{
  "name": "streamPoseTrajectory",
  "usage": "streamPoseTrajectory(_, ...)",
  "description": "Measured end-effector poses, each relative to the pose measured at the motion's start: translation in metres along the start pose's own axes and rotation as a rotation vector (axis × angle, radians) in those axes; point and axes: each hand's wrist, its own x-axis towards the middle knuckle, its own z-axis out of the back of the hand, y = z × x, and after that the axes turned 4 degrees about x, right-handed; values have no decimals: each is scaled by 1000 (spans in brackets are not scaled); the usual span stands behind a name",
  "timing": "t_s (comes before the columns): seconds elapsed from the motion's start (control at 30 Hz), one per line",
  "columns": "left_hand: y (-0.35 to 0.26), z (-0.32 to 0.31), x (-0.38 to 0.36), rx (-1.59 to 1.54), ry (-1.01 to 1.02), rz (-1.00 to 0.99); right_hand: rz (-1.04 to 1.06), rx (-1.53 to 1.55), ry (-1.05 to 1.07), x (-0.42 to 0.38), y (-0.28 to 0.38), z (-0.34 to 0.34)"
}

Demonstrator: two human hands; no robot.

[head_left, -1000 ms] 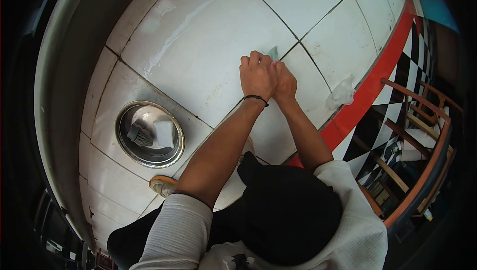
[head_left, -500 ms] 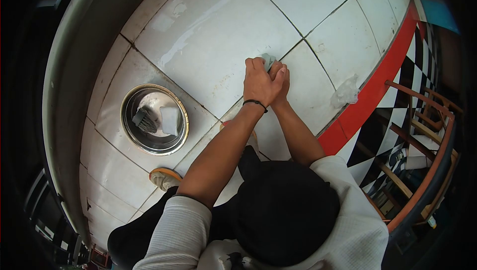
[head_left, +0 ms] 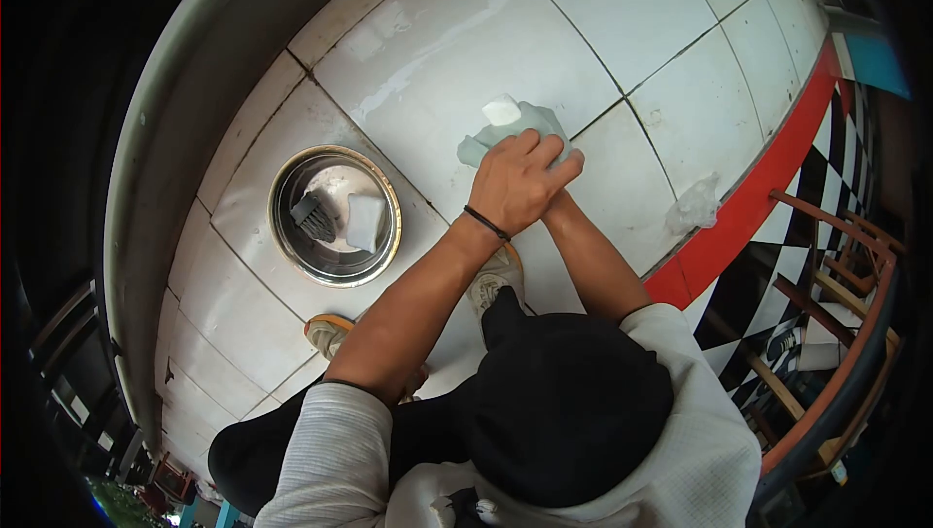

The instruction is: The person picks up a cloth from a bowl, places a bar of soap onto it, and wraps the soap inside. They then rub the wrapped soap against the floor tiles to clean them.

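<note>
My left hand, with a dark band at its wrist, is closed on the near edge of a pale green-grey cloth on the tiled floor. A small white block lies on the cloth, just beyond my fingers. My right hand is beneath and beside my left one, its fingers hidden. To the left stands a round metal bowl holding a dark grey brush-like item and a pale rectangular piece.
Crumpled clear plastic lies by the red floor border. Wooden furniture stands at the right over checkered flooring. A large curved grey edge runs along the left. Two shoes show beneath my arms.
The cloth, bunched up by my hands before, is spread wider, and the white block now shows on it. My left hand covers more of the right. The view has shifted slightly.
</note>
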Motion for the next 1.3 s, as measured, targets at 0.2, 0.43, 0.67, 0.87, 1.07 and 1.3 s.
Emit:
streamPoseTrajectory(0.2,-25,38,-20,-258,-494,261,200,-349,-118,67,69,48)
streamPoseTrajectory(0.43,-19,33,13,-678,-450,614,191,69,-148,77,93,43)
streamPoseTrajectory(0.67,-29,38,23,-1070,-333,960,130,219,-271,49,71,20)
streamPoseTrajectory(0.87,-23,56,33,-1268,-328,959,-94,530,-270,50,107,20)
streamPoseTrajectory(1.07,-20,53,28,-827,-237,1019,-303,942,-208,50,116,26)
streamPoseTrajectory(1.3,-13,44,20,-855,-338,800,-243,637,-237,58,138,34)
